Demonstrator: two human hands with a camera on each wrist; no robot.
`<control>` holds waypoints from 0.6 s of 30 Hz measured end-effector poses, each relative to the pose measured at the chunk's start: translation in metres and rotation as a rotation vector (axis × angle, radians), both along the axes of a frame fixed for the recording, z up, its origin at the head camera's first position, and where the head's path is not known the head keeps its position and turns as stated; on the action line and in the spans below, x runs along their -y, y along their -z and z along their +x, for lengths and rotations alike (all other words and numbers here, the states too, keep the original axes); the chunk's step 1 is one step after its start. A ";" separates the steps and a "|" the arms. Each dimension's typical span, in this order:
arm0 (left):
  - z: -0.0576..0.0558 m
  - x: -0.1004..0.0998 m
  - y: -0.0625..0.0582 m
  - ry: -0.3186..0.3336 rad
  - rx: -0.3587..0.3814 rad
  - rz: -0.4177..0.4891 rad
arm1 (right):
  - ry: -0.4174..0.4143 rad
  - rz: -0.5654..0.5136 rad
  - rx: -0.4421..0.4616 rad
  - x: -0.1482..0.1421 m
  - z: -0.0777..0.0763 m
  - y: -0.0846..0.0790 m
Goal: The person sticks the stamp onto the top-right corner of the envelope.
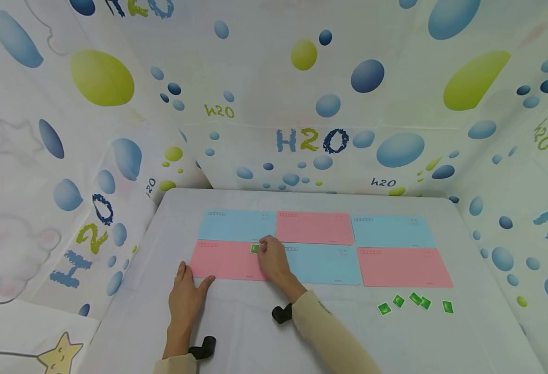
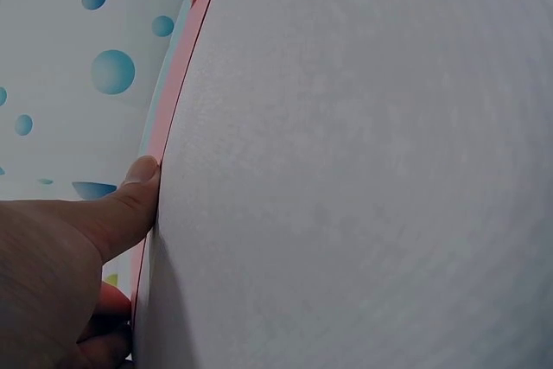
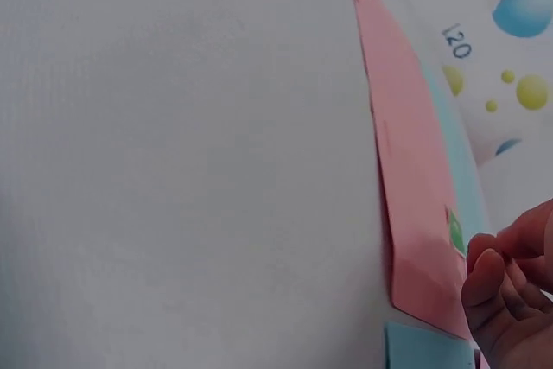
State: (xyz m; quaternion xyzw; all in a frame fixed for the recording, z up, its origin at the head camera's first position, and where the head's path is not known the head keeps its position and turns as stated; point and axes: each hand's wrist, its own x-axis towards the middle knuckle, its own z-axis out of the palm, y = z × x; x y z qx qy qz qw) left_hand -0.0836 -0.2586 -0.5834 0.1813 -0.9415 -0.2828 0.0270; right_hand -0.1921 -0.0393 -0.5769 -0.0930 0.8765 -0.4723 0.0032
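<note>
A pink envelope (image 1: 227, 265) lies in the front row at the left. My right hand (image 1: 274, 259) is over its upper right part, fingers curled, thumb and forefinger pinching the right edge of a small green stamp (image 1: 254, 249). In the right wrist view the stamp (image 3: 455, 231) appears to lie against the envelope, beside the fingertips. My left hand (image 1: 187, 293) rests at the envelope's lower left corner with fingers extended. Its thumb (image 2: 138, 183) touches the lower edge in the left wrist view.
Two blue envelopes (image 1: 236, 223) (image 1: 390, 231) and a pink one (image 1: 313, 227) form the back row. Beside the worked envelope lie a blue (image 1: 325, 267) and a pink one (image 1: 404, 265). Several green stamps (image 1: 398, 301) are scattered front right on the white table (image 1: 395, 348).
</note>
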 end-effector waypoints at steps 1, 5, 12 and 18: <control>0.000 0.000 0.000 0.001 -0.001 -0.001 | 0.006 -0.004 -0.008 -0.001 0.000 -0.001; 0.000 0.000 0.000 0.001 -0.001 -0.002 | 0.021 -0.024 -0.032 -0.008 -0.001 -0.005; 0.000 0.001 0.001 -0.003 0.001 0.004 | 0.025 -0.019 -0.070 -0.024 -0.004 -0.009; 0.000 0.000 -0.001 -0.001 0.000 0.004 | 0.046 0.004 -0.085 -0.038 -0.005 -0.013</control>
